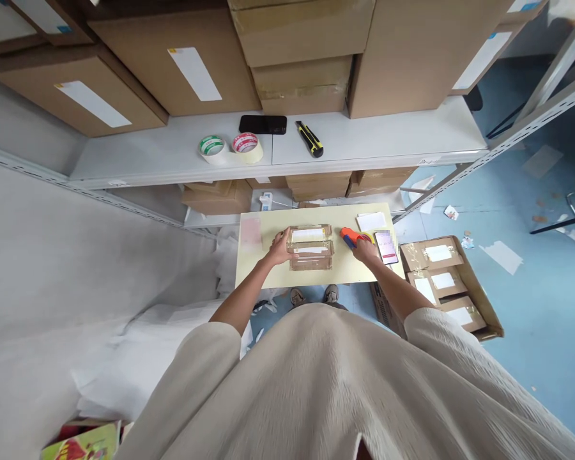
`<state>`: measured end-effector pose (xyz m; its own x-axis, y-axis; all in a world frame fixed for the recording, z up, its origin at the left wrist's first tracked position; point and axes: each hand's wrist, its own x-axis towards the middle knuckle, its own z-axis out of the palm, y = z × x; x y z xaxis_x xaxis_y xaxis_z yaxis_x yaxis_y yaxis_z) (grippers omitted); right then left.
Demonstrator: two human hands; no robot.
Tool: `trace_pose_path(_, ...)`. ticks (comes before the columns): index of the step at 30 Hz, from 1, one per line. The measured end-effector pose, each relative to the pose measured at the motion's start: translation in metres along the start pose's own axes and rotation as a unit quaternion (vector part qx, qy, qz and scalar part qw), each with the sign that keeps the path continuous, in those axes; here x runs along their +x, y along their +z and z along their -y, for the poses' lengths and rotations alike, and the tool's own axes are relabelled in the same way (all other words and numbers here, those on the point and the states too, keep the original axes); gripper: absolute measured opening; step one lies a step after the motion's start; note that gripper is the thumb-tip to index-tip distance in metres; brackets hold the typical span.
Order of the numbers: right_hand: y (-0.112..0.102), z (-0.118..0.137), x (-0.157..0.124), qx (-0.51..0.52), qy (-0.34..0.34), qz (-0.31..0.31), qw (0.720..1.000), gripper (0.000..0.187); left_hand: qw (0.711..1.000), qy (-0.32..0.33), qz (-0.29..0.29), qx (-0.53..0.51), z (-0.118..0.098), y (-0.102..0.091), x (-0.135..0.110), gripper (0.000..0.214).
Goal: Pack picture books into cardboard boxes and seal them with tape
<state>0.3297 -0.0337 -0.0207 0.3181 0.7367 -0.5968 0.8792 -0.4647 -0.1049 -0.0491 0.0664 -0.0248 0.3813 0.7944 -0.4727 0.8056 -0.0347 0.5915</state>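
On the pale yellow table (268, 275), small narrow cardboard boxes (311, 263) lie in a close stack or row, with white labels on the upper two. My left hand (280, 248) grips the left end of these boxes, its fingers and thumb bent around the edge. In my right hand (365, 250) is an orange and blue tape dispenser (349, 236), held to the right of the boxes and apart from them. A lit phone (386, 247) lies just beside that hand, with white paper slips (371, 221) behind it.
A shelf (172, 153) behind the table bears large cartons (306, 32), two tape rolls (248, 146), a dark phone (262, 124) and a yellow-black utility knife (309, 138). To the right, an open carton (489, 313) on the blue floor holds several labelled boxes.
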Motion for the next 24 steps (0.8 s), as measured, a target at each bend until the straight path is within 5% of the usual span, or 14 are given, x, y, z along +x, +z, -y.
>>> trace_pose_path(5,-0.018,0.028,-0.003,0.093,-0.062,-0.064,0.992,0.042,0.999,0.017,-0.014,-0.035,0.0,-0.001,-0.001,0.145)
trace_pose_path(8,-0.027,0.051,-0.006,0.219,-0.122,-0.051,0.967,0.046,0.994,0.023,-0.062,-0.091,-0.002,-0.001,0.002,0.122)
trace_pose_path(12,-0.031,0.076,-0.015,0.331,-0.114,-0.022,0.937,0.058,0.977,-0.013,-0.077,-0.198,-0.006,0.0,0.006,0.106)
trace_pose_path(20,-0.047,0.095,-0.037,0.428,-0.165,-0.121,0.88,0.074,0.944,0.089,-0.18,-0.261,-0.02,-0.022,-0.005,0.093)
trace_pose_path(24,-0.035,0.098,-0.04,0.449,-0.18,-0.126,0.866,0.078,0.948,0.08,-0.182,-0.25,-0.011,-0.017,-0.009,0.093)
